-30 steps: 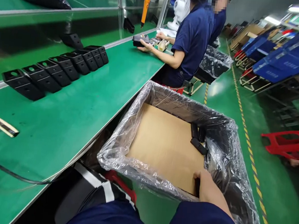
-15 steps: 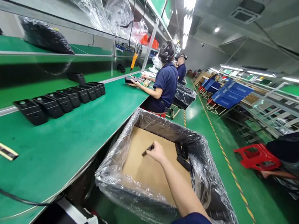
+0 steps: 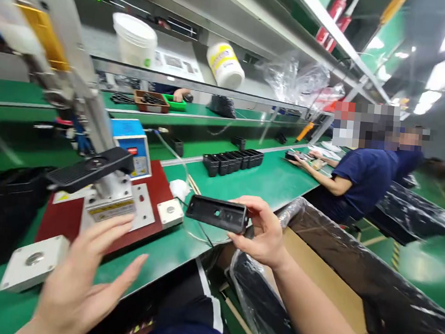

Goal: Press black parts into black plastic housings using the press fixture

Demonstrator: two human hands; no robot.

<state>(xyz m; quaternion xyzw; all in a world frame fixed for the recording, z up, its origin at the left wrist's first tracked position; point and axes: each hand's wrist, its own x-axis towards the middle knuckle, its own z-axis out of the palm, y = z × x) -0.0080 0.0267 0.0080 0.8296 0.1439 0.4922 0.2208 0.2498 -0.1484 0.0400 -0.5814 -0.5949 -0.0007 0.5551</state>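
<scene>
Between the thumb and fingers of my right hand (image 3: 261, 233) is a black plastic housing (image 3: 216, 214), its hollow side facing me with a small hole in the middle. My left hand (image 3: 88, 275) is empty, fingers and thumb apart, in front of the press machine (image 3: 100, 177). A black part (image 3: 93, 168) sits on that machine, above its metal plate. One white button box (image 3: 35, 262) lies just left of my left hand; a second white button box (image 3: 170, 213) is near the housing's left end.
Several black housings (image 3: 233, 161) stand in a row along the bench (image 3: 276, 177). A plastic-lined bin (image 3: 308, 208) with cardboard inside is at the bench's right edge. Further along sits a co-worker (image 3: 362, 174). A blue control box (image 3: 131, 146) stands behind the press.
The view has swung left to the press. My right hand has come up out of the bin with the housing, and my left hand has entered the view.
</scene>
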